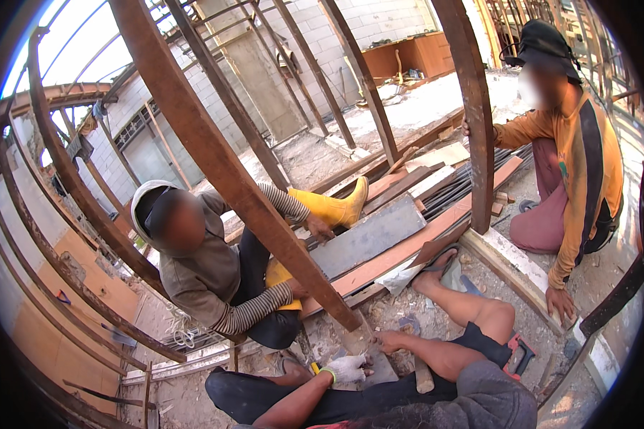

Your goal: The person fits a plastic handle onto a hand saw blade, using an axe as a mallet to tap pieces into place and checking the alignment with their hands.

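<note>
A pale block wall [393, 21] rises behind a sunlit, dusty floor [426, 100].

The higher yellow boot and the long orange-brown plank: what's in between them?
A wide grey board lies between the boot and the plank, in the head view.

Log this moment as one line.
left hand: white glove | right hand: bare, near foot of slanted brown post | red tool: on ground
</note>
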A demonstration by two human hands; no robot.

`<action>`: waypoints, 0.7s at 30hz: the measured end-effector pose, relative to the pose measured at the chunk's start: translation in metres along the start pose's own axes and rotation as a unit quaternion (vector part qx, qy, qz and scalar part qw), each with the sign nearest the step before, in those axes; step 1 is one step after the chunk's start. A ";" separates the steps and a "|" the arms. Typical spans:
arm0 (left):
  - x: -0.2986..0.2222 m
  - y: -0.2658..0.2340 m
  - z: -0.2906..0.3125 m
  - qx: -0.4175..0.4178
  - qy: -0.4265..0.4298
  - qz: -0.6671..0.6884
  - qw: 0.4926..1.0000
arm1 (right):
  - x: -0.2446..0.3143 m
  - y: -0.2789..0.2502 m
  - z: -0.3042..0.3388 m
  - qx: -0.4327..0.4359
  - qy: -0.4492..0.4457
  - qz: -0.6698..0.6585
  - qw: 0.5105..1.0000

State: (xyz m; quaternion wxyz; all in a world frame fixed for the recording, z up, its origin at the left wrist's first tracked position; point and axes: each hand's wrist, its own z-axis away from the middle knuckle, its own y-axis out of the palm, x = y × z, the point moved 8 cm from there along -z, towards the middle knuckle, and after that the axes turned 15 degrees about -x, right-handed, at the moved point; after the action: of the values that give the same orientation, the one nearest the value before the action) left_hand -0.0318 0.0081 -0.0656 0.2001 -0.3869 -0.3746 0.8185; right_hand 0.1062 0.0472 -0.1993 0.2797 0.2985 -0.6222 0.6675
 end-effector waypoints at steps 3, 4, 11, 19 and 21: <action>0.004 0.003 -0.001 -0.009 0.016 -0.007 1.000 | -0.006 0.002 -0.004 0.005 0.012 -0.008 1.000; 0.007 0.004 -0.003 -0.012 0.026 -0.004 1.000 | -0.003 0.002 -0.004 -0.002 -0.006 -0.003 1.000; 0.011 0.006 -0.005 -0.020 0.030 -0.009 0.999 | -0.001 -0.004 -0.006 -0.022 -0.031 -0.001 0.999; 0.007 0.005 -0.004 -0.014 0.035 -0.022 0.999 | 0.010 -0.009 0.006 0.004 0.016 -0.006 1.000; 0.007 0.006 -0.002 -0.008 0.029 -0.026 0.999 | 0.006 -0.005 0.004 0.001 0.007 0.002 1.000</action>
State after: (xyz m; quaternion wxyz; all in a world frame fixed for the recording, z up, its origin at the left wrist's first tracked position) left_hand -0.0344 0.0092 -0.0744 0.2295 -0.4023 -0.3849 0.7983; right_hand 0.1060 0.0437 -0.1916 0.2828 0.2929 -0.6197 0.6710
